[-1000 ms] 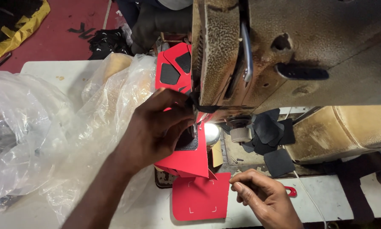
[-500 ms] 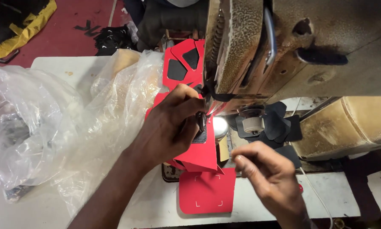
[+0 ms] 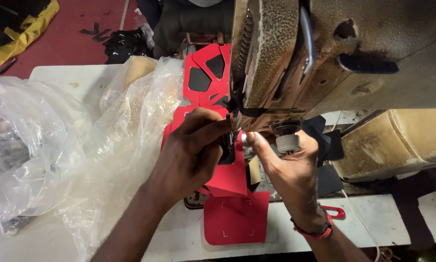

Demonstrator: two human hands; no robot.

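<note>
Red cut panel (image 3: 227, 179), thin sheet with black patches, sits under the head of the old sewing machine (image 3: 295, 53), its tail hanging over the edge of the white surface (image 3: 58, 82). Left hand (image 3: 191, 155) closes its grip on the panel, fingers pinching it by the needle. Right hand (image 3: 286, 167) reaches in beside the needle; its fingertips are probably on thread, though that part is hidden. Material looks light, flexible, slightly stiff, best held flat near the stitch line. Clear plastic bag (image 3: 58, 155) lies left.
</note>
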